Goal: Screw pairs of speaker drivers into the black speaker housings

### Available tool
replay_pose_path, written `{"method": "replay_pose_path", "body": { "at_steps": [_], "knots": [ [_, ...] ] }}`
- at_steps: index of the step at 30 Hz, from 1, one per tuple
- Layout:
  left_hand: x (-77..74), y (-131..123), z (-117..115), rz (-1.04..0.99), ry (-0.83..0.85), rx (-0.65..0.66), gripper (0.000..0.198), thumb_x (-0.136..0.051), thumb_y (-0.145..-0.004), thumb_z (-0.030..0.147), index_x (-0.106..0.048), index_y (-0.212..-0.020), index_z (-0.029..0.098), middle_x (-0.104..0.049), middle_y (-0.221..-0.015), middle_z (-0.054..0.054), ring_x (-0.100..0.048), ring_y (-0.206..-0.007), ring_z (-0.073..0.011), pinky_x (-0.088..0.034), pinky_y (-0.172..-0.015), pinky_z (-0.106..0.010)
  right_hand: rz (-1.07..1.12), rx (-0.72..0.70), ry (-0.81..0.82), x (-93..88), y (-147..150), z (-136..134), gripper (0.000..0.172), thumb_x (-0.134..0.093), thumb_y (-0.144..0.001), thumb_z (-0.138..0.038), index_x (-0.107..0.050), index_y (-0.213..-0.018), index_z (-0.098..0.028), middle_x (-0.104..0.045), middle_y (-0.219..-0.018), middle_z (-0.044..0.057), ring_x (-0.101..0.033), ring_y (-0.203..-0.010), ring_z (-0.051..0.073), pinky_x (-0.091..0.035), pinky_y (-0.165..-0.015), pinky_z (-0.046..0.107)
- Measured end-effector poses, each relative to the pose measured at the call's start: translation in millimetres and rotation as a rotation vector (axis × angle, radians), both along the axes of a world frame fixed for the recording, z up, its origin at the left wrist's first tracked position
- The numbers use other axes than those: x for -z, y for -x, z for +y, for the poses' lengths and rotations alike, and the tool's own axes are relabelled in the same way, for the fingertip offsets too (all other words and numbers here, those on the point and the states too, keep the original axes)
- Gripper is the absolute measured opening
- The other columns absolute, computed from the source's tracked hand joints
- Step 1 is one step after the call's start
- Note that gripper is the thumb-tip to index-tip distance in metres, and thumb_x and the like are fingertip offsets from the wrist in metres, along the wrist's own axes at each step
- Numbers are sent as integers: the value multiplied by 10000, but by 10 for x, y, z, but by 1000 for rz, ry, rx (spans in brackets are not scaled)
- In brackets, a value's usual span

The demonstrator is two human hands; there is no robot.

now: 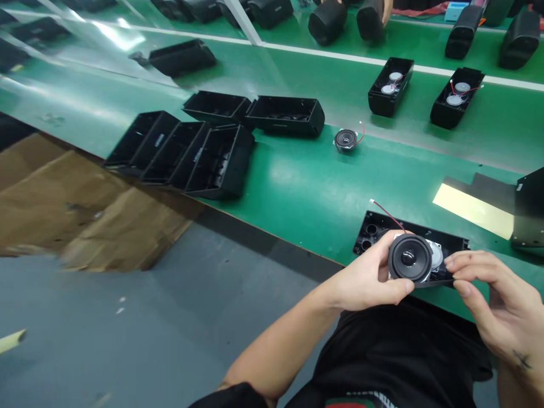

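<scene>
A round black speaker driver [409, 258] faces up in my left hand [376, 272], which grips it at its edge between thumb and fingers. Its thin red wire ends in a small white plug. Beneath it lies a black speaker panel [446, 241] with round holes at its left end. A second driver [436, 256], its silver back upward, rests in the panel, partly covered by the first. My right hand [495, 294] is at the panel's right side, thumb and fingers drawn together; what they hold, if anything, is hidden.
Several open black speaker housings [221, 164] stand along the bench's left edge. A loose speaker driver [345, 139] lies mid-bench. Farther back, two housings [391, 88] contain drivers. A yellow strip [474, 209] lies at right. Another person's hand [387, 11] touches a housing at the back.
</scene>
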State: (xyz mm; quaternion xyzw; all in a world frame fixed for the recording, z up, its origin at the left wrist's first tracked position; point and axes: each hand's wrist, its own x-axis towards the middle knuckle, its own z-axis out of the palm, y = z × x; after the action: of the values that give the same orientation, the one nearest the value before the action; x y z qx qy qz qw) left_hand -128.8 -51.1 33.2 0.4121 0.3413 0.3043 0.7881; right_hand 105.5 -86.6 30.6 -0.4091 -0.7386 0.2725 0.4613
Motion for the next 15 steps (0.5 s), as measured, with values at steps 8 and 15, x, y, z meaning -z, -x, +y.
{"method": "replay_pose_path", "body": {
  "at_steps": [8, 15],
  "knots": [
    [26, 16, 8, 36, -5, -18, 654, -809, -691, 223, -523, -1279, 228, -610, -1174, -50, -596, -1060, -208, -508, -904, -355, -29, 21, 24, 60, -1, -5, 123, -682, -998, -70, -689, -1028, -189, -715, -1069, 40, -699, -1059, 144, -550, -985, 281],
    [-8, 6, 13, 42, -20, -22, 626, -802, -695, 233, -505, -1246, 239, -593, -1122, -30, -582, -987, -181, -489, -847, -315, -50, 35, 37, 85, 20, 1, 103, -686, -1007, -97, -680, -1016, -200, -711, -1067, 31, -690, -1052, 124, -539, -979, 253]
  ]
}}
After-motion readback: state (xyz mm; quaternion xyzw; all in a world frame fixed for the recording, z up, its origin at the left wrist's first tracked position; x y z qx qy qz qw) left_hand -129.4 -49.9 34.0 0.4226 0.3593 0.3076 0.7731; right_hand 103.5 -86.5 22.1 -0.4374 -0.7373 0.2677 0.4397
